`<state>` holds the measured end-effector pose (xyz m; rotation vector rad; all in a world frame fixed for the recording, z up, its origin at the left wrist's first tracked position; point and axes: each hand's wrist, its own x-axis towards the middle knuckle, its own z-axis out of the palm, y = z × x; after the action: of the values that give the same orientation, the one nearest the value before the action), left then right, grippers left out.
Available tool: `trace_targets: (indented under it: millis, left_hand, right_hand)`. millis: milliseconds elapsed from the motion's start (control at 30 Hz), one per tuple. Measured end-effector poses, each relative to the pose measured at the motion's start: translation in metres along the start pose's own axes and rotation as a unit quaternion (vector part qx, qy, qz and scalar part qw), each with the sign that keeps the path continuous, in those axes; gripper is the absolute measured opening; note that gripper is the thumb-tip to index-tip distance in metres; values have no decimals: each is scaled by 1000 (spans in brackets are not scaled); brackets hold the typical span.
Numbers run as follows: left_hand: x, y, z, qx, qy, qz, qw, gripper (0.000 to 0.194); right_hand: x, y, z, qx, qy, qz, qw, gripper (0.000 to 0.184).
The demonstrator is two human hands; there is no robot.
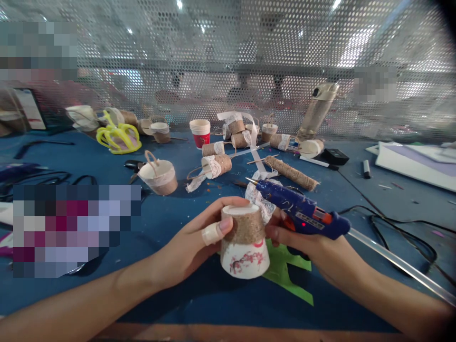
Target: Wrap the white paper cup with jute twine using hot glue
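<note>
My left hand (194,242) is wrapped round an upside-down paper cup (245,247), white with a red flower print, its upper half wound in brown twine. A bandage covers one finger. My right hand (302,240) grips a blue hot glue gun (302,211), nozzle pointing up-left just past the cup's top, with a clear glue stick (399,263) trailing out behind it to the right. White lace (258,199) lies just behind the cup. A green paper scrap (285,273) lies under my hands.
Several twine-wrapped cups and rolls (217,164) litter the blue table (171,213), with a twine-and-lace basket cup (158,175), a red and white paper cup (200,133), a twine spool (292,173), a yellow pipe-cleaner crown (117,135) and black cables (395,221). A perforated metal screen (249,61) stands behind.
</note>
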<state>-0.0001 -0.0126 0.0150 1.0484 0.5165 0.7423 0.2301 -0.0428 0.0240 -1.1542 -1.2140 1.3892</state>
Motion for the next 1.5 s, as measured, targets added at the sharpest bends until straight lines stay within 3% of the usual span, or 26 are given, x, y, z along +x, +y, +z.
trace_targets:
  millis: [167,333,567,700,933,1067,1200,1433,1500]
  left_hand:
    - [1,-2,2,-44,10,-16,999,42]
    - [0,1,3,-26,53,-13,998,42]
    - [2,11,7,-64,120,-26,990,50]
    - [3,11,7,-80,119,-33,989,46]
    - [1,5,3,-53,49,-68,995,34]
    - [0,1,5,-67,-38,-135,988,40]
    - [1,-2,6,-76,-105,-161,978,32]
    - [1,-1,10,-72,-112,-162,978,28]
    - [-1,1,11,-67,-112,-171,977,32]
  right_hand:
    - [-1,0,1,-26,2,-40,999,11]
    - [-2,-1,0,-66,-11,-47,997,18]
    - [-1,-5,2,-80,24,-86,993,18]
    - [-1,-6,2,-115,39,-118,985,14]
    - [-4,-10,1,-149,71,-136,977,13]
    - [-5,-13,-1,-136,50,-126,981,15]
    - [-6,-10,-4,-136,38,-133,981,16]
    - [-4,-4,-10,-68,26,-172,982,11]
    - [-2,-6,-9,-52,14,-156,986,9]
